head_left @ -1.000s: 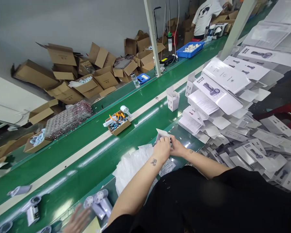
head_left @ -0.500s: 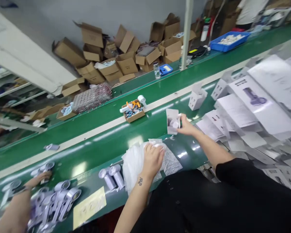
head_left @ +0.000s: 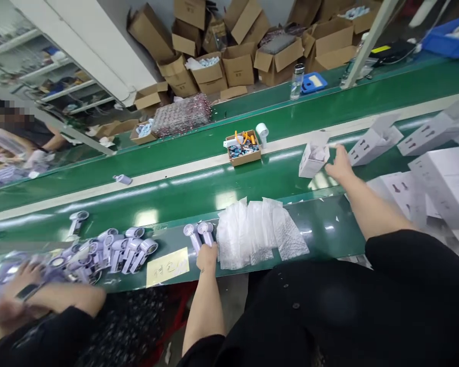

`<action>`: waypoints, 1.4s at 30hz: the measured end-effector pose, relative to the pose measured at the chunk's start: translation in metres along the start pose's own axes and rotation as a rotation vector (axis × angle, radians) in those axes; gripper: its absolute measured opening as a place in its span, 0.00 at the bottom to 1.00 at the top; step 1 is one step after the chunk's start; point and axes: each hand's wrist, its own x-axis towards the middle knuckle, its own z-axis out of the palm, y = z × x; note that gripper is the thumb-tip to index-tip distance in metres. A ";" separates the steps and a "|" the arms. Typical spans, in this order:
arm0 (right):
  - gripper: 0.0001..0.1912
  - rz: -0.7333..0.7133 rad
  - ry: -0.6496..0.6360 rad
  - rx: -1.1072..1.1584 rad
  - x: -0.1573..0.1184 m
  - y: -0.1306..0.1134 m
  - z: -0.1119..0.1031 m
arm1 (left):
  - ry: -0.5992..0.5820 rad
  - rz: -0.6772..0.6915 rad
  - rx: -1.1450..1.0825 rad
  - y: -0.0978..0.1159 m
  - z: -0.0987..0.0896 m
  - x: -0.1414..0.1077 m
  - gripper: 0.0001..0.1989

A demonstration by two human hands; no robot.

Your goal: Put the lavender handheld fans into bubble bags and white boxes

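Observation:
My left hand [head_left: 207, 256] is closed around the handle of a lilac handheld fan [head_left: 205, 229] at the near edge of the bench. Another lilac fan [head_left: 191, 233] lies right beside it, to the left. Just right of that hand is a fanned stack of translucent bubble-wrap bags [head_left: 248, 229]. My right hand [head_left: 340, 165] is stretched out over the green belt, fingers apart, at the right side of a white carton [head_left: 312, 162]. The carton stands upright with its flap up and pale contents showing at the top.
A co-worker's blurred hands [head_left: 26, 280] are over a heap of lilac fans [head_left: 118, 250] on the left. A yellow paper note [head_left: 167, 267] lies on the bench. Farther back stands a small cardboard box [head_left: 245, 157] of parts. White cartons [head_left: 377, 142] crowd the right.
My left hand has gone from the bubble-wrap bags to a fan on their left. My right hand has moved right and away with the carton, which now stands on the belt. The view has turned left.

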 end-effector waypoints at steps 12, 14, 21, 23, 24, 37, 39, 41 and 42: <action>0.09 0.954 -0.453 1.228 -0.219 -0.076 0.049 | -0.768 0.592 -0.836 0.147 0.062 -0.138 0.25; 0.06 0.955 -0.203 1.163 -0.214 -0.057 0.029 | -0.771 0.781 -0.566 0.156 0.089 -0.147 0.23; 0.09 0.982 -0.200 1.089 -0.252 -0.014 -0.080 | -0.699 1.046 -0.029 0.143 0.135 -0.124 0.06; 0.13 1.037 -0.333 1.115 -0.276 -0.017 -0.090 | -0.726 1.030 -0.087 0.144 0.134 -0.121 0.03; 0.16 1.068 -0.399 1.133 -0.287 -0.020 -0.090 | -0.734 1.017 -0.134 0.146 0.132 -0.121 0.05; 0.16 0.991 -0.629 0.841 -0.293 -0.063 -0.041 | -0.961 0.753 -0.832 0.157 0.070 -0.124 0.17; 0.14 0.989 -0.590 0.768 -0.291 -0.065 -0.044 | -0.951 0.796 -0.825 0.153 0.063 -0.125 0.14; 0.13 1.006 -0.543 0.735 -0.292 -0.067 -0.043 | -0.863 0.932 -0.748 0.148 0.058 -0.130 0.11; 0.14 1.024 -0.517 0.737 -0.293 -0.069 -0.041 | -0.797 1.025 -0.684 0.145 0.056 -0.133 0.10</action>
